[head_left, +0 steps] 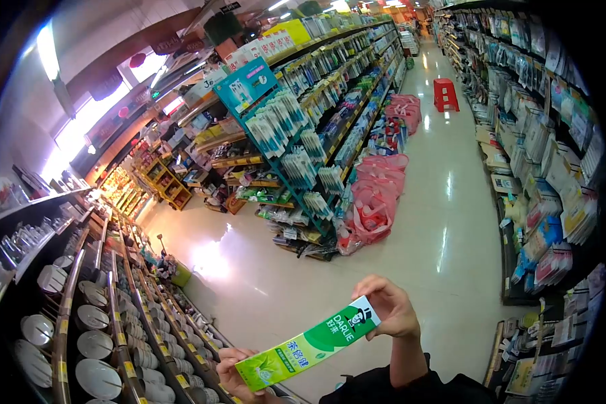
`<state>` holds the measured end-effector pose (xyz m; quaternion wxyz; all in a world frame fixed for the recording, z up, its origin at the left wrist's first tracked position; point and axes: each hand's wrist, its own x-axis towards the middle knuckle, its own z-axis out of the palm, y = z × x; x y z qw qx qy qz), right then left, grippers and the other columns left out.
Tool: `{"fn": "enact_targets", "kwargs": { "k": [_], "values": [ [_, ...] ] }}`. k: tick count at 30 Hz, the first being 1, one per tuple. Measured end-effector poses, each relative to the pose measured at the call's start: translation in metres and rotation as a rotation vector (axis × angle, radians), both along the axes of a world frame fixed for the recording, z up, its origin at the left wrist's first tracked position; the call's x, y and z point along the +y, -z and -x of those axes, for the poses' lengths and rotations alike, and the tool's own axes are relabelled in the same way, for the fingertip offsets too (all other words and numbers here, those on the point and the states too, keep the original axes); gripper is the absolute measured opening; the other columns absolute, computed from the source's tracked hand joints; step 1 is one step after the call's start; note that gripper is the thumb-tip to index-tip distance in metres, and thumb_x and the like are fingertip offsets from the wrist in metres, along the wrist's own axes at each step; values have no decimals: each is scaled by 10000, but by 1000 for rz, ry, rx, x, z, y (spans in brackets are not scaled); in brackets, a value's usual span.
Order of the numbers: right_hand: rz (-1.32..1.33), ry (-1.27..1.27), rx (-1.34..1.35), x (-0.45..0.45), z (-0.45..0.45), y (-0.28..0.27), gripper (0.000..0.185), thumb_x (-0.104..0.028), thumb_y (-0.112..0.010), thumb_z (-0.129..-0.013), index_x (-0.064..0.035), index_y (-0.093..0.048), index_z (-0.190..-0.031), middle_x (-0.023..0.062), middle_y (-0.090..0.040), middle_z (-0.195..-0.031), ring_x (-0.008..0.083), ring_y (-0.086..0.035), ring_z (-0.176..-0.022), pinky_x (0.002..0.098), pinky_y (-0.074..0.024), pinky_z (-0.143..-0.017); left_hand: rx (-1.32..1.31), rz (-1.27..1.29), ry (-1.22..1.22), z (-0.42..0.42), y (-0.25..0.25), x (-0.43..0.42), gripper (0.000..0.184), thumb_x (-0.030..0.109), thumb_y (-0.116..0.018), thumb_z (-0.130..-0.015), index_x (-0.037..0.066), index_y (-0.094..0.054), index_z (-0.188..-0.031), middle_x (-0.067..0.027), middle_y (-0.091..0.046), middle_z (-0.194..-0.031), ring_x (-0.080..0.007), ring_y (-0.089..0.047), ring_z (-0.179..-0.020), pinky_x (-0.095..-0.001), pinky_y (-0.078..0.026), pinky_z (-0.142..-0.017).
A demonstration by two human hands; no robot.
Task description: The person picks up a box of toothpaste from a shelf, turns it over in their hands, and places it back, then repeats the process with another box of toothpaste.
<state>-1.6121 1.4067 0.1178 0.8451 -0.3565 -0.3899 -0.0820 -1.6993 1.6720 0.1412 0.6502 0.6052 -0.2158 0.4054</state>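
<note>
A green and white Darlie toothpaste box (pixel 310 343) is held up in front of me, tilted so that its right end is higher. My left hand (pixel 234 376) grips the lower left end, fingers closed on it. Around the upper right end are the fingers of my right hand (pixel 394 311), with the thumb below and the other fingers over the top. The printed front of the box faces me.
Bowls (pixel 97 340) fill slanted shelves at left. Ahead stands a rack of hanging toothbrush packs (pixel 276 124), with pink plastic bags (pixel 377 195) on the floor beside it. A red stool (pixel 445 95) stands in the aisle. Packaged goods (pixel 542 168) hang at right.
</note>
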Motion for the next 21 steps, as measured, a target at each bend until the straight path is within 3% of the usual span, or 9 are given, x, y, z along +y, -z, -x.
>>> {"fn": "enact_targets", "kwargs": {
  "k": [6,9,12,18,21],
  "values": [
    [38,-35,-38,-23,-10,2,646,-88,-841,-607,-55,-498,-1153,81,-515,-1101,181,-495,-989,315,-376,-819,-33,26,121,-5,10,-15,706,353,-849,-612,22,-481,-1116,-109,-452,-973,-188,-502,-774,-300,-467,-643],
    [35,-63,-36,-34,-18,0,648,-89,-831,-624,-65,-485,-1172,87,-504,-1119,194,-495,-1016,336,-384,-867,35,73,35,-4,22,-30,695,329,-854,-605,44,-486,-1121,-109,-452,-982,-186,-501,-777,-291,-467,-668],
    [31,-169,-31,-47,-28,9,643,-91,-820,-643,-74,-475,-1186,94,-500,-1126,201,-490,-1044,349,-382,-901,50,9,-35,-2,20,-47,665,277,-855,-608,64,-492,-1123,-120,-461,-1029,-181,-512,-814,-280,-464,-714],
    [4,-151,-7,-69,-32,19,626,-97,-814,-654,-74,-474,-1179,104,-500,-1137,206,-490,-1062,356,-384,-907,243,-210,-263,2,24,-66,574,183,-823,-662,51,-490,-1111,-145,-497,-1083,-171,-525,-880,-259,-442,-772],
    [8,-161,-8,-78,-32,22,627,-101,-819,-650,-73,-477,-1176,110,-504,-1143,210,-493,-1067,354,-383,-910,233,-193,-170,7,17,-78,542,136,-815,-658,46,-489,-1082,-139,-512,-1058,-177,-514,-899,-273,-425,-791]
  ]
}}
